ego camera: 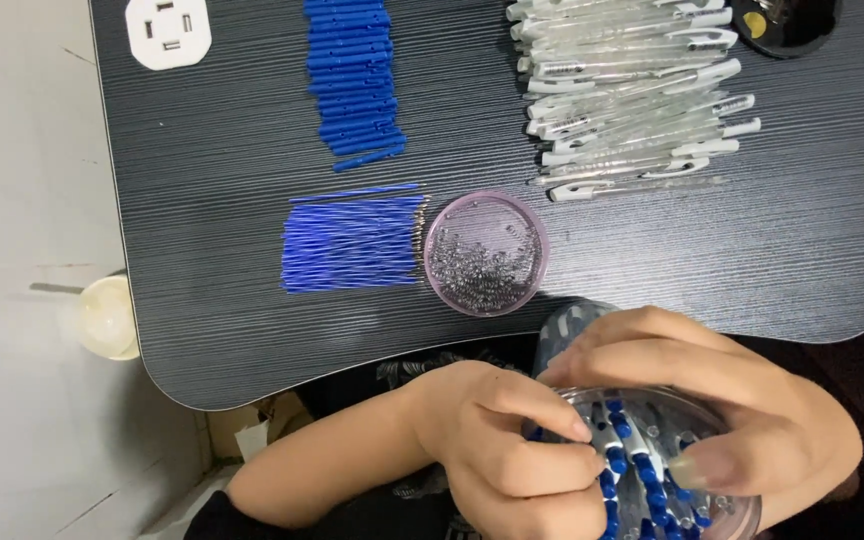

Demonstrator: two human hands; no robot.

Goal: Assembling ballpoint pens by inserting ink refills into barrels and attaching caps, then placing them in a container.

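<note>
Left hand: we see the left hand (pixel 512 450) curled at the near edge of the frame, its fingertips pinched into the mouth of the clear container (pixel 667 460); whether they grip one piece we cannot tell.
Right hand: the right hand (pixel 722 400) wraps over the far side of the container, fingers curved around its rim, thumb along the near wall, steadying it.
Container: it sits below the table edge, close to the body, filled with small blue-and-white pen parts (pixel 632 470); we judge them to be push-buttons or caps, too jumbled to tell.
Table: the dark ribbed table (pixel 202 200) carries the other parts in sorted groups, all well apart from the hands.
Refills: a neat row of thin blue refills (pixel 352 245) lies just beside the pink dish (pixel 487 253).
Dish: round, shallow, holding tiny metal bits (pixel 482 265), likely springs.
Blue pieces: a stacked column of short blue pieces (pixel 357 75) lies at the far side.
Barrels: a pile of clear pen barrels (pixel 632 90) with white clips lies far right.
Step in hand: we judge this as picking a piece out of the container, the sorted piles untouched.
Next move calls for: a clean pinch on a single piece, the right hand holding the container level so nothing spills off the lap.
</note>
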